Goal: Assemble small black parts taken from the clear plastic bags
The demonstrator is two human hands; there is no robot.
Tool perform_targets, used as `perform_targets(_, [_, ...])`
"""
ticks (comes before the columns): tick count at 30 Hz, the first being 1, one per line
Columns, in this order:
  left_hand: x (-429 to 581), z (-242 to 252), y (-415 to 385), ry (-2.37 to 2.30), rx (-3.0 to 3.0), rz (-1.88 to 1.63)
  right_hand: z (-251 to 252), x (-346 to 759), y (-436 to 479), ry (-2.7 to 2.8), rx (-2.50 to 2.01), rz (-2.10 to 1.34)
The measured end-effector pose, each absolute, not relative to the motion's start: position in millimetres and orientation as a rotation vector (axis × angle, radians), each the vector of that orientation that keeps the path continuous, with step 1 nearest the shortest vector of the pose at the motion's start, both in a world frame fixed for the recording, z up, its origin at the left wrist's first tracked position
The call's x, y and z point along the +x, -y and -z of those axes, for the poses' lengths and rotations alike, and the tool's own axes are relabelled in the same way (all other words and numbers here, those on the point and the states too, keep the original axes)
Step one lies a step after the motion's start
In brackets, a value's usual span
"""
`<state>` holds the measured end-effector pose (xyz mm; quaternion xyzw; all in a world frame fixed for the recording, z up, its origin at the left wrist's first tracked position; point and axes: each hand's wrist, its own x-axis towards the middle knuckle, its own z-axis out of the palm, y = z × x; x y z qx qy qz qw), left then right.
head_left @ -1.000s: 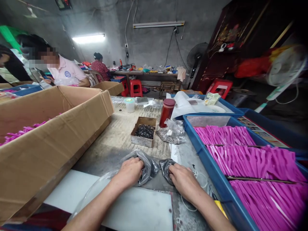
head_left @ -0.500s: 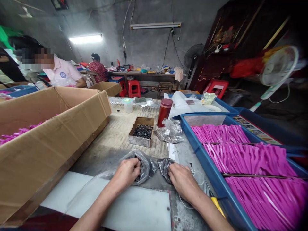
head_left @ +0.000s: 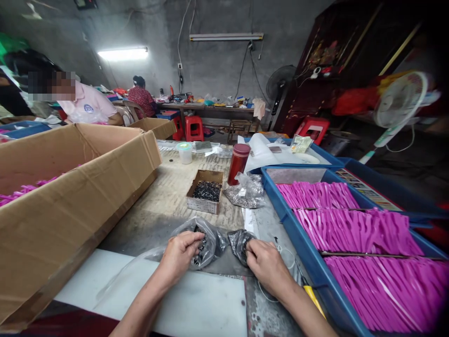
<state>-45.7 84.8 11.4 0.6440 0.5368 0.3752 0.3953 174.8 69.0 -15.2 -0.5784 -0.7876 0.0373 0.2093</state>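
Observation:
My left hand is closed in a pinch at the mouth of a clear plastic bag full of small dark metal parts, lying on the table in front of me. My right hand is closed on a second, smaller bag of dark parts just to the right. The two bags lie side by side, nearly touching. What the left fingers pinch is too small to name.
A big open cardboard box with pink pieces fills the left. Blue trays of pink strips stand on the right. Ahead are a small box of dark parts, a bag, a red flask and a white cup. Other people sit at the far left.
Both hands have drawn back slightly toward me. My left hand has lifted off the bag's top and now pinches at its open mouth, showing the dark parts inside.

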Motion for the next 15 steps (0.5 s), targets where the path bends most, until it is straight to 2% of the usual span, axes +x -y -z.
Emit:
perform_targets(6, [-40, -17, -76, -1.312, 1.374, -0.909, 14, 174, -68, 2.134, -1.577, -0.096])
perform_targets(15, [-26, -22, -68, -0.985, 0.965, -0.952, 11, 172, -64, 2.064, -1.615, -0.174])
